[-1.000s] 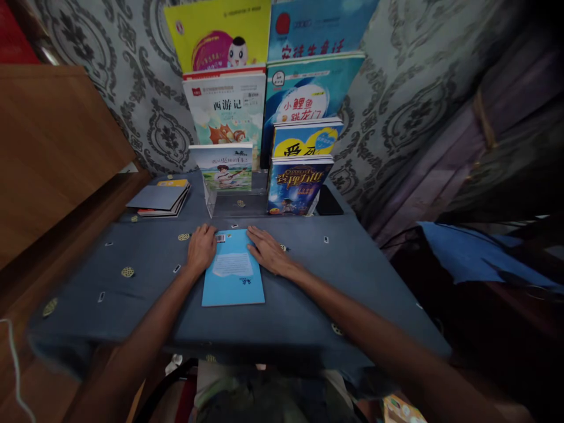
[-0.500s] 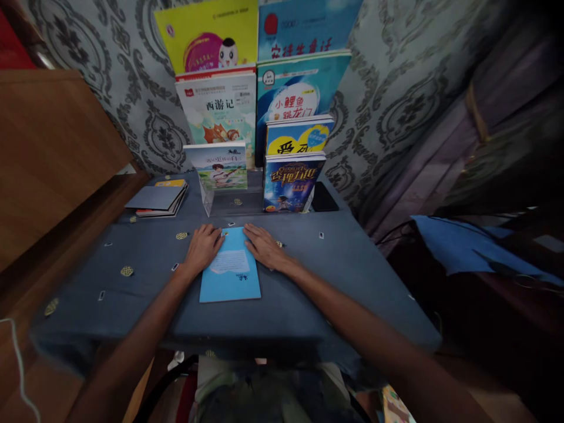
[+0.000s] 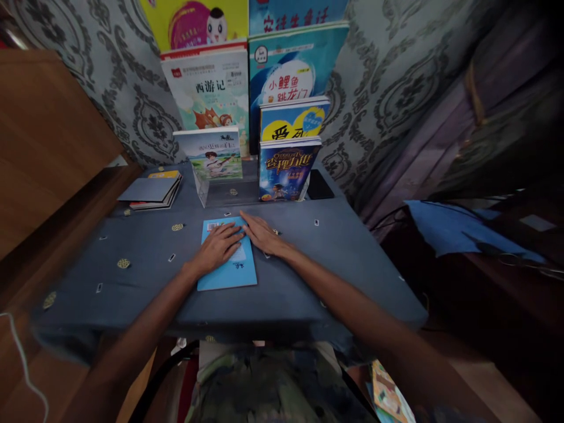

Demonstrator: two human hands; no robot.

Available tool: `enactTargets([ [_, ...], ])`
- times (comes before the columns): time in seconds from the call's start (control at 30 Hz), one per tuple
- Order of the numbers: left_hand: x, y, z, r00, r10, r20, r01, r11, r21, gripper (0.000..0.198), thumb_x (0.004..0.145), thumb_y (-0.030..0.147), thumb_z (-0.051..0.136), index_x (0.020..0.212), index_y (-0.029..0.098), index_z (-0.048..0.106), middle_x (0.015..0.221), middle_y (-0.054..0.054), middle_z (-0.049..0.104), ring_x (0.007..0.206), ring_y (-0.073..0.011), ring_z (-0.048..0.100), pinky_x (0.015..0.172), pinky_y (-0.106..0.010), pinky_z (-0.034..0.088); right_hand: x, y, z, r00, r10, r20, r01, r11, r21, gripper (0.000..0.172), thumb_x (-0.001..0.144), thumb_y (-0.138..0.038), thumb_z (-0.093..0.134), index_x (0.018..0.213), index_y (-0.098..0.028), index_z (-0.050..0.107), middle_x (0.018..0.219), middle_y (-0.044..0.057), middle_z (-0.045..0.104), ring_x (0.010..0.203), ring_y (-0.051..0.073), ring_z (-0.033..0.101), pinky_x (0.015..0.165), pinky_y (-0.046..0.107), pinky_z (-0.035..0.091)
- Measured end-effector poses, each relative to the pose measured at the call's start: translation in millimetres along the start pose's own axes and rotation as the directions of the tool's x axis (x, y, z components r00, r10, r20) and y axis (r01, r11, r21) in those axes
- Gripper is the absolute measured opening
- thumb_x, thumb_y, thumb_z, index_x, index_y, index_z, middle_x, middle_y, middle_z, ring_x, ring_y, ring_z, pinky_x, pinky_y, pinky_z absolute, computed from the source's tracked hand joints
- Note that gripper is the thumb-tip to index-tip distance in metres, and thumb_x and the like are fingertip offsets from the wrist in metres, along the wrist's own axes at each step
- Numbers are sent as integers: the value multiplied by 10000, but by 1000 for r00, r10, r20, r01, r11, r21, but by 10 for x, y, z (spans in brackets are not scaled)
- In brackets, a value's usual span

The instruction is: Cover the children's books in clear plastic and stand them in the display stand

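A light blue book [image 3: 227,276] lies flat on the grey tablecloth in front of me, with a barcode near its far left corner. Across its upper middle rests my left hand [image 3: 219,245], fingers stretched out and pointing right, hiding part of the printed text. My right hand [image 3: 261,234] lies at the book's far right edge, its fingers extended and the fingertips on the cover. The fingertips of both hands are close together. Neither hand grasps the book.
Behind the book stands a clear display rack [image 3: 220,192] with several upright books, a dark blue one [image 3: 286,170] in front at right. A small stack of books [image 3: 152,191] lies at the left. A dark flat object [image 3: 320,185] rests right of the rack.
My left hand has slid right from the book's left edge onto its cover, uncovering the barcode. My right hand stays at the right edge. The view has tilted slightly downward.
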State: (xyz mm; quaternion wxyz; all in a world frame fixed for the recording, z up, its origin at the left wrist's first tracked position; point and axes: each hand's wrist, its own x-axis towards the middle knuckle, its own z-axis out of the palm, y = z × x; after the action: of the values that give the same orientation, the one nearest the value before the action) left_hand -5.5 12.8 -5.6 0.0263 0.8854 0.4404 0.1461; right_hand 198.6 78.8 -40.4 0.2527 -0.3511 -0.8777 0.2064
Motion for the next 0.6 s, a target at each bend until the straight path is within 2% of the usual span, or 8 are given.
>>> enactTargets([
  [0.17, -80, 174, -46, 993, 107, 49, -103, 992, -75, 371, 1031, 312, 439, 1342, 246, 631, 1410, -111, 613, 1408, -278, 463, 1142, -541, 365, 6, -7, 11, 1000, 12, 13, -11, 999, -40, 594, 1055, -393, 260, 1575, -106, 271, 1569, 185, 425, 1453, 260, 405, 1197, 493, 315],
  [0.3, -199, 344, -89, 985, 162, 54, -152, 976, -155, 357, 1030, 315, 453, 1337, 300, 636, 1403, -90, 621, 1384, -256, 492, 1152, -527, 357, -4, -37, 2, 1000, 18, 13, -17, 998, -54, 600, 1050, -399, 295, 1584, -130, 254, 1575, 172, 420, 1462, 258, 391, 1205, 490, 303],
  [0.4, -303, 481, -123, 977, 206, 59, -192, 964, -185, 350, 1033, 309, 449, 1325, 310, 643, 1411, -71, 618, 1361, -236, 515, 1167, -508, 348, -14, -66, -12, 999, 27, 19, -26, 998, -66, 612, 1045, -395, 326, 1572, -87, 268, 1571, 201, 414, 1466, 272, 383, 1209, 489, 294],
  [0.5, -395, 594, -143, 970, 233, 62, -218, 956, -194, 350, 1037, 309, 440, 1322, 301, 643, 1398, -64, 628, 1339, -227, 533, 1165, -505, 355, -20, -93, -30, 999, 36, 32, -33, 996, -79, 630, 1040, -378, 357, 1555, -25, 276, 1562, 243, 408, 1469, 291, 375, 1217, 483, 278],
  [0.6, -453, 661, -142, 971, 228, 66, -210, 955, -209, 351, 1035, 312, 443, 1329, 304, 636, 1384, -61, 639, 1322, -221, 547, 1166, -504, 355, -26, -101, -36, 999, 36, 41, -32, 995, -90, 632, 1044, -401, 357, 1564, -53, 269, 1574, 226, 397, 1478, 285, 361, 1219, 488, 272],
])
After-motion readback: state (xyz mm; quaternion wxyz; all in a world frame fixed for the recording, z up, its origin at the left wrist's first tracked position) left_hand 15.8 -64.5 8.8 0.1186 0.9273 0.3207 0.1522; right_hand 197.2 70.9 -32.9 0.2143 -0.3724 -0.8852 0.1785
